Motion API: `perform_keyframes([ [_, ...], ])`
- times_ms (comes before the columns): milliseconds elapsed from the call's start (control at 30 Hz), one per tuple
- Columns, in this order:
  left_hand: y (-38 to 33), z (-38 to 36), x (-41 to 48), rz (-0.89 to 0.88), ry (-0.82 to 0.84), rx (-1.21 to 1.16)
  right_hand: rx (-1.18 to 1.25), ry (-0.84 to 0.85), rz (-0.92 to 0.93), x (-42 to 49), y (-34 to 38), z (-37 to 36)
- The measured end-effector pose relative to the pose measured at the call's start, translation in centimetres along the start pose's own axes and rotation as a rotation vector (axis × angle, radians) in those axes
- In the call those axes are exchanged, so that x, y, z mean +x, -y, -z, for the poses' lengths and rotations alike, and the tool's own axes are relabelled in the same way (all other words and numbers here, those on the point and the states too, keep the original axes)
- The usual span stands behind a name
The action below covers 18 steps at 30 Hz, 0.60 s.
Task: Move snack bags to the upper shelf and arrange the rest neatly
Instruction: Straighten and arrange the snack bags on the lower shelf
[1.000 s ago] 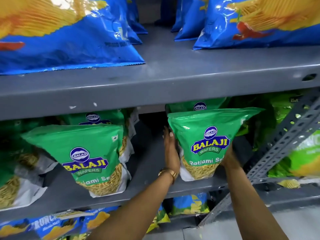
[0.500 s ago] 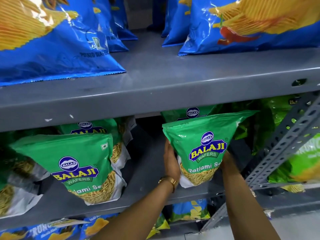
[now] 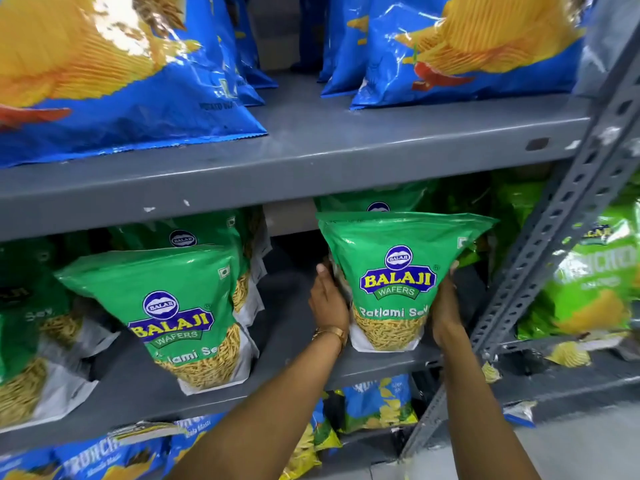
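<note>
A green Balaji Ratlami Sev bag [image 3: 398,275] stands upright on the grey middle shelf [image 3: 298,348], right of centre. My left hand [image 3: 327,299] presses flat on its left side and my right hand [image 3: 445,306] on its right side, so both hold it between them. A second green bag [image 3: 374,202] stands right behind it, mostly hidden. Another Ratlami Sev bag [image 3: 180,313] leans at the left of the same shelf, with one more green bag [image 3: 194,233] behind. The upper shelf [image 3: 346,147] carries large blue chip bags [image 3: 114,71].
A perforated grey brace [image 3: 561,237] slants down across the right side. Light green snack bags [image 3: 595,292] sit to its right. Blue and yellow bags [image 3: 377,407] fill the bottom shelf. More green bags [image 3: 24,341] crowd the far left.
The view has tilted slightly. Both hands have stayed on the sides of the right green bag, and my right hand now wraps further up its side; the bag stands a little straighter.
</note>
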<state>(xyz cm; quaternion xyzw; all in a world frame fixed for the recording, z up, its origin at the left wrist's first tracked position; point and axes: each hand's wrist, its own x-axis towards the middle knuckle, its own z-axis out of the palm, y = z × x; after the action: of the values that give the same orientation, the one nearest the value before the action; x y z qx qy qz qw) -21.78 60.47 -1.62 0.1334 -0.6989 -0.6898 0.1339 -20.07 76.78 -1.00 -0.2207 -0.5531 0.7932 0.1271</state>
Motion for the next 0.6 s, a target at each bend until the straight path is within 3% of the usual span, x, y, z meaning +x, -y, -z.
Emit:
perform_keyframes([
  [67, 0.0, 0.7, -0.8, 0.0, 0.03, -0.068, 0.002, -0.049, -0.005, -1.3, 0.8, 0.2],
  [300, 0.6, 0.4, -4.0, 0.031, 0.308, -0.182, 0.122, 0.016, 0.008, -5.5, -0.1, -1.9],
  [600, 0.4, 0.6, -4.9, 0.092, 0.374, -0.066, 0.021, 0.006, 0.014, -4.2, 0.3, -1.5],
])
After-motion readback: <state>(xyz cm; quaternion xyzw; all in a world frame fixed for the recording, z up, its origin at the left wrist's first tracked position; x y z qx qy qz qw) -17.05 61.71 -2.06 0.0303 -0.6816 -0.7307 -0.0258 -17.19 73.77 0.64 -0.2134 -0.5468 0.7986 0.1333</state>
